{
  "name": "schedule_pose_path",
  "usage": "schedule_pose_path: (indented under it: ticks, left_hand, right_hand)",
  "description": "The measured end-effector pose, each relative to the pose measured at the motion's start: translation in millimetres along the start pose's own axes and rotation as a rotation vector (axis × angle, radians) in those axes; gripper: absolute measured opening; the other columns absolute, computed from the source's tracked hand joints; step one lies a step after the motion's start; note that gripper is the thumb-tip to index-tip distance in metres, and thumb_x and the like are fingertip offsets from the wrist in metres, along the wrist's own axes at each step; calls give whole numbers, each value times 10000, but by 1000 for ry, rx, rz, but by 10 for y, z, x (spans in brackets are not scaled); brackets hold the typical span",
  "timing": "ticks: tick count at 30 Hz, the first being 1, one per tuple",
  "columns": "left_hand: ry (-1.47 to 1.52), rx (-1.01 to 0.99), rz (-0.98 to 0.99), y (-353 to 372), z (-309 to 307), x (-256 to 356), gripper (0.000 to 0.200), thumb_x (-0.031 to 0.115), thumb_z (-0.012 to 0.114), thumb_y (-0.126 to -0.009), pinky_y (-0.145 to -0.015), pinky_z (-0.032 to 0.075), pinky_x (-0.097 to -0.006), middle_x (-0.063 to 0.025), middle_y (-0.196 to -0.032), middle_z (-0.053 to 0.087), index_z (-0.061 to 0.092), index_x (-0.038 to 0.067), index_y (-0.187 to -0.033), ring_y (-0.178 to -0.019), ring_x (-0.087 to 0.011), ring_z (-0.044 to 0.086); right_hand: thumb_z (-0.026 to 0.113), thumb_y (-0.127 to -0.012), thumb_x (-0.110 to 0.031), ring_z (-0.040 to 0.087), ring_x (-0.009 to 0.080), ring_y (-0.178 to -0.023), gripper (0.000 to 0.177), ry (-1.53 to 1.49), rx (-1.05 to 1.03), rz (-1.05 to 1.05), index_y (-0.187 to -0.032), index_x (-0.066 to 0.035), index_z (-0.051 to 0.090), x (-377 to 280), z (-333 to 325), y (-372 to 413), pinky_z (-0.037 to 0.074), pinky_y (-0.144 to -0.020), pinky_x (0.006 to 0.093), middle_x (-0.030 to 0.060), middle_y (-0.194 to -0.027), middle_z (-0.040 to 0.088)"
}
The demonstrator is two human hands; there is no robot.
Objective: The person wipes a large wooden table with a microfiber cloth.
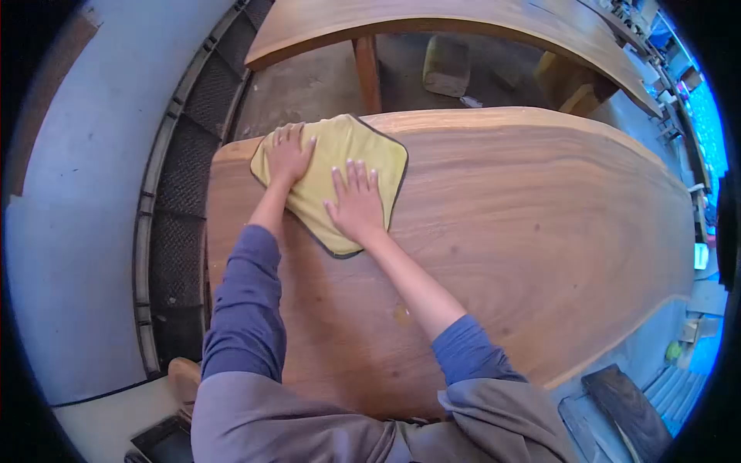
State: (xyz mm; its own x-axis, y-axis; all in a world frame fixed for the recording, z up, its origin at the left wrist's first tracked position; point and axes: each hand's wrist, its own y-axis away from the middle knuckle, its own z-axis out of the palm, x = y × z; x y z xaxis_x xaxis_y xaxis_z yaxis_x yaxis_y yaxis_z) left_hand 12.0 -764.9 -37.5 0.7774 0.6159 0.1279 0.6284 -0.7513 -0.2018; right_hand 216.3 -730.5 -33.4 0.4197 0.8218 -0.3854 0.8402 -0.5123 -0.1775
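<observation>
A yellow cloth (328,150) with a dark edge lies spread on a large wooden slab (502,231), near its far left corner. My left hand (289,158) rests on the cloth's left part, fingers stretched toward the far edge. Lower and to the right, my right hand (357,204) lies flat on the same cloth with its fingers apart. Both palms face down, and neither hand grips the fabric. The slab's surface shows brown grain and a few dark knots.
Beyond the slab stands another wooden table (432,19) on legs, with a block (446,65) on the floor beneath. A dark metal lattice (185,177) runs along the left beside a pale wall (85,185). A dark wood piece (627,409) lies at the lower right.
</observation>
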Motion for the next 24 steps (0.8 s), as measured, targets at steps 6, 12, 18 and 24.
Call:
schedule_pose_path:
  ticks: [6,12,18,24]
  left_hand:
    - [-178,-122,-380,1268,-100,-228,611,543,401,-839,-1044,132,-540,-148,-1439,216,290,270,-1374,-1329,-353,165]
    - [-119,-70,-593,1942,-123,-286,621,532,388,-855,-1028,143,-573,-164,-1449,171,224,278,-1397,-1327,-385,145]
    - [-157,-161,-729,2133,-203,-19,616,518,362,-870,-1023,146,-583,-186,-1448,156,205,256,-1405,-1337,-370,123]
    - [-139,-23,-520,1772,-122,505,704,498,420,-844,-1010,167,-593,-174,-1427,231,252,63,-1371,-1330,-350,164]
  right_hand:
    - [409,-853,-443,189,333,-1319,610,-27,-108,-162,-1343,-88,336,-211,180,726,126,-1066,495,198,-1396,266]
    - [412,-849,-447,200,324,-1317,617,-29,-130,-382,-1344,-86,340,-338,245,1152,125,-1065,494,188,-1401,271]
    - [439,-839,-439,191,311,-1326,611,-67,-166,-375,-1335,-94,351,-299,215,1300,129,-1069,487,170,-1407,267]
    - [418,-849,-449,195,287,-1330,604,-38,-144,-237,-1353,-126,333,191,-194,1291,101,-1074,490,156,-1415,263]
